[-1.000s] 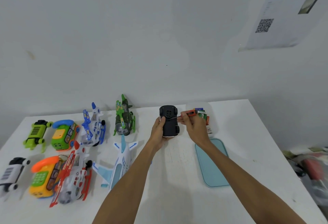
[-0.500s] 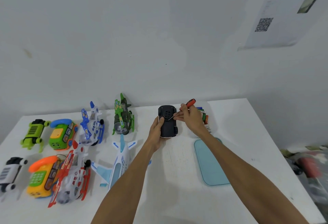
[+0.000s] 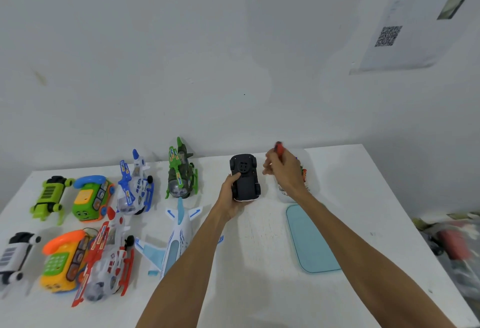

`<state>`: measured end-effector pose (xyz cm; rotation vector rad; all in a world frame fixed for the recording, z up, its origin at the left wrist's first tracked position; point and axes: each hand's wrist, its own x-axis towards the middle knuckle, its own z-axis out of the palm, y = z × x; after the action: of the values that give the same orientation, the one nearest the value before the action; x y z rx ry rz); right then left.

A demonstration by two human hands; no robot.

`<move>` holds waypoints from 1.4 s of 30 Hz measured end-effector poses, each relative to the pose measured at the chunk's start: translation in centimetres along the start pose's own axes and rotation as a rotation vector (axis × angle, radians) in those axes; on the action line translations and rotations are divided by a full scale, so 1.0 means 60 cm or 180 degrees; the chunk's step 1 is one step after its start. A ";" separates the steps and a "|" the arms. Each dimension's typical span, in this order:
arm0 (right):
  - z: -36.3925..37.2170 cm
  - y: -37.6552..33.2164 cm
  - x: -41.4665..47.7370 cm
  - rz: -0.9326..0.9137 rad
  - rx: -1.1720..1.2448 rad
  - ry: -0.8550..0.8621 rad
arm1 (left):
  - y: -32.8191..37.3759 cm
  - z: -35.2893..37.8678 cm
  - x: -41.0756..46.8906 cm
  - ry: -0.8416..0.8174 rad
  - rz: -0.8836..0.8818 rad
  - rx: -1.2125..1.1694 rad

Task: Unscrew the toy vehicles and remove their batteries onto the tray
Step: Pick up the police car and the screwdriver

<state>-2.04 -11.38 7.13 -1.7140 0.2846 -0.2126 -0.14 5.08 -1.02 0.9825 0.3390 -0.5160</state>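
- At the far left of the white bench (image 3: 259, 283) stand a green wheeled toy (image 3: 52, 196) and, nearer to the person, a white and black wheeled toy (image 3: 15, 255).
- Just beside them are two toy telephones: a green phone (image 3: 91, 197) with a blue handset at the back and an orange phone (image 3: 62, 260) in front.
- Next come a blue helicopter (image 3: 135, 184) and a red helicopter (image 3: 109, 257). The red one touches the orange phone.
- Further right, a green helicopter (image 3: 181, 171) lies near the wall, and a white airplane (image 3: 176, 234) lies in front of it, partly hidden by the left forearm.
- The left hand (image 3: 230, 197) grips the black toy car (image 3: 245, 178) from its left side, with the fingers curled round the body and the thumb on the underside. The car is near the far edge of the bench, with its underside facing up. I cannot tell if it rests on the bench.
- The right hand (image 3: 285, 171) is apart from the car, to its right, and is blurred. Its fingers are curled round the red handle of a screwdriver (image 3: 279, 147); the tip is not visible.
- Behind this hand is a clear container (image 3: 307, 182), mostly hidden.
- The light blue tray (image 3: 311, 239) lies flat on the bench, right of the car and partly under the right forearm.
- A paper sheet (image 3: 405, 28) with a square code hangs on the wall at the upper right.
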 end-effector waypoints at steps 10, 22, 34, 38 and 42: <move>0.018 0.040 -0.017 -0.0039 -0.1155 -0.0696 | 0.007 -0.009 0.009 -0.0084 0.0017 0.0091; 0.040 0.034 0.009 0.0430 -0.3102 -0.0671 | 0.006 -0.044 0.015 0.0580 0.0459 0.0343; 0.062 0.035 -0.012 -0.0197 -0.3413 -0.0062 | 0.014 -0.045 0.001 0.0454 0.0300 0.0110; 0.057 0.015 -0.014 -0.0682 -0.3264 0.0319 | 0.013 -0.052 -0.003 0.0488 0.0324 0.0151; 0.045 -0.007 -0.002 -0.0590 -0.2196 0.0171 | 0.012 -0.057 -0.004 0.0394 0.0383 0.0198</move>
<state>-1.32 -8.72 7.08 -2.4249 0.2532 -0.3212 -0.08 8.36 -2.18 1.0908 0.3737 -0.3591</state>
